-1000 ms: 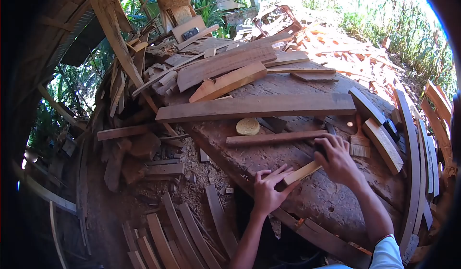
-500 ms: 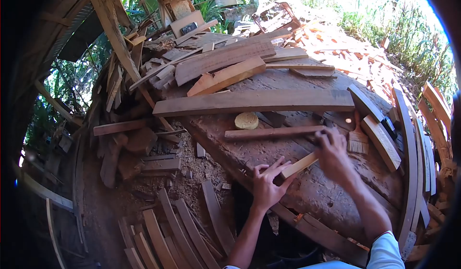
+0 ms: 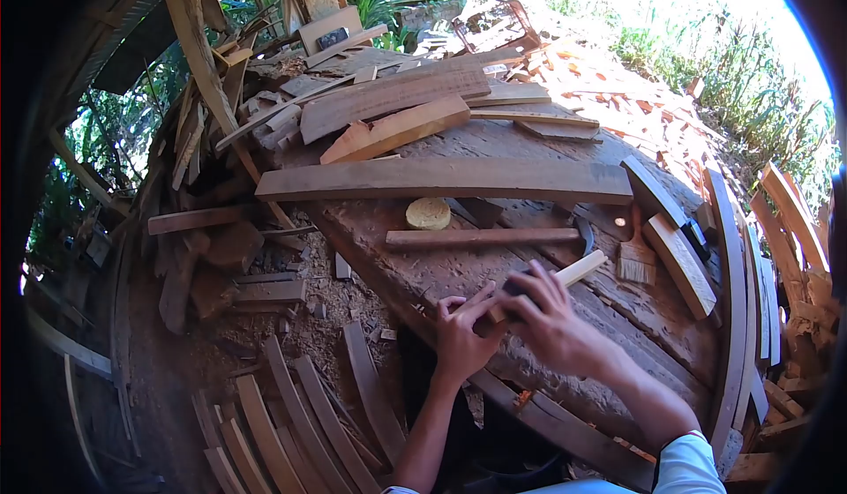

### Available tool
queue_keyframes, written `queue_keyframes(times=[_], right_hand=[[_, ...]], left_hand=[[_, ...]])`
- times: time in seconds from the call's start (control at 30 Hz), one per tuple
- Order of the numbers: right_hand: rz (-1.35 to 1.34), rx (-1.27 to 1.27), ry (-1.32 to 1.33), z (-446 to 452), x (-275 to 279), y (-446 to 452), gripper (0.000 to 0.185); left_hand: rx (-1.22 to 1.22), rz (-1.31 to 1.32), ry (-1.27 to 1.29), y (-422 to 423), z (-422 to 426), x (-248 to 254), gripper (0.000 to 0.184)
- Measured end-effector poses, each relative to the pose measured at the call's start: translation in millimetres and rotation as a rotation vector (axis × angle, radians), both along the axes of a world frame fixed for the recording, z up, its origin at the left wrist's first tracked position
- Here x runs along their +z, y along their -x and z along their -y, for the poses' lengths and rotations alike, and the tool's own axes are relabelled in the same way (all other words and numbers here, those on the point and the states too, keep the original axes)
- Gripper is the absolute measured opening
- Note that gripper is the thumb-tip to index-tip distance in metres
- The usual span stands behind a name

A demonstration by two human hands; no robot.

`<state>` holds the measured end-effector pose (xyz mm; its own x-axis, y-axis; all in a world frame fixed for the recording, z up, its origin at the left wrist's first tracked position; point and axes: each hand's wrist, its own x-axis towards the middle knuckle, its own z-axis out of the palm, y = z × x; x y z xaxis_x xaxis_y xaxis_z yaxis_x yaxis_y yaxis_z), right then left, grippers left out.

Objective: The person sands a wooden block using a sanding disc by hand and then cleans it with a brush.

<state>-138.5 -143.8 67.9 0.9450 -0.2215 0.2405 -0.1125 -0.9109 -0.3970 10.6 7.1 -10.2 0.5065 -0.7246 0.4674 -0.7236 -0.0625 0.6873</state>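
Observation:
My left hand (image 3: 466,340) is closed around the near end of a short pale wood strip (image 3: 580,268), which slants up and away over the workbench (image 3: 635,344). My right hand (image 3: 556,331) grips a small dark block (image 3: 522,288) and presses it on the strip close to my left fingers. The block's exact kind is not clear, as my fingers cover part of it. Just beyond lies a hammer (image 3: 481,238) with a wooden handle. A round yellowish disc (image 3: 428,213) and a paintbrush (image 3: 635,260) rest farther back on the bench.
A long plank (image 3: 441,179) lies across the bench behind the hammer. More boards (image 3: 397,101) are piled at the back. Curved wood pieces (image 3: 291,415) stand at the lower left, and long slats (image 3: 728,318) line the right side. Wood shavings cover the ground at left.
My right hand has moved from the far end of the strip toward me, with the dark block now beside my left hand. The strip's far end is uncovered. The whole view has shifted slightly.

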Motion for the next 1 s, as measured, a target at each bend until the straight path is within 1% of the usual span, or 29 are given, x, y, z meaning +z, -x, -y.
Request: queue_keyframes(times=[0.07,0.1,0.17,0.23,0.27,0.3,0.37,0.43,0.47,0.5,0.57,0.63,0.7,0.73,0.8,0.83,0.9,0.93,0.97,1.0], right_hand=[[-0.029,0.176,-0.111,-15,8,-3,0.048],[-0.022,0.172,-0.123,-8,7,-3,0.048],[0.051,-0.047,-0.095,32,5,3,0.053],[0.025,-0.400,0.067,62,-10,11,0.054],[-0.006,-0.417,0.051,69,-12,15,0.053],[-0.004,-0.422,0.063,65,-11,15,0.053],[0.018,-0.111,-0.021,37,-13,9,0.055],[-0.013,0.088,-0.086,-6,0,3,0.061],[-0.043,0.143,-0.074,-14,6,3,0.065],[-0.043,0.136,-0.087,-9,7,3,0.065],[-0.064,0.031,-0.173,20,15,3,0.065],[-0.006,-0.263,0.016,56,0,9,0.060],[0.044,-0.427,-0.091,71,-1,11,0.058],[0.044,-0.431,-0.088,67,-5,12,0.058],[-0.074,-0.401,-0.018,24,5,3,0.057],[-0.019,-0.276,-0.004,10,-8,3,0.056],[0.003,0.000,-0.048,-16,2,1,0.052],[-0.007,-0.009,-0.056,-15,1,1,0.052],[-0.014,-0.082,-0.062,-9,0,0,0.052],[-0.022,-0.159,-0.064,1,-1,0,0.052]], left_hand=[[-0.013,-0.025,0.018,-1,2,-7,0.037],[-0.018,-0.052,0.041,-2,1,-7,0.039],[-0.011,-0.036,0.019,1,1,-1,0.039],[-0.002,-0.028,0.009,2,-1,1,0.040],[-0.011,-0.016,0.011,2,-1,1,0.040],[-0.022,-0.001,0.017,2,1,1,0.041],[-0.018,-0.001,0.008,2,0,1,0.040],[-0.017,-0.007,-0.021,0,1,-2,0.040],[-0.024,-0.025,0.010,-3,0,-5,0.040],[-0.027,-0.043,0.037,-3,-3,-5,0.040],[-0.011,-0.031,-0.022,-1,-3,-2,0.040],[0.007,0.004,-0.007,0,-1,1,0.039],[0.015,0.014,-0.030,-1,0,11,0.038],[0.006,0.031,-0.031,-1,2,9,0.039],[-0.008,0.037,-0.039,2,2,7,0.039],[-0.007,0.032,-0.039,1,2,7,0.039],[-0.011,0.019,-0.047,-1,0,6,0.040],[-0.009,0.013,-0.023,-2,-1,3,0.039],[-0.009,0.005,0.001,-2,-2,1,0.039],[-0.008,0.014,-0.037,-1,-1,6,0.038]])
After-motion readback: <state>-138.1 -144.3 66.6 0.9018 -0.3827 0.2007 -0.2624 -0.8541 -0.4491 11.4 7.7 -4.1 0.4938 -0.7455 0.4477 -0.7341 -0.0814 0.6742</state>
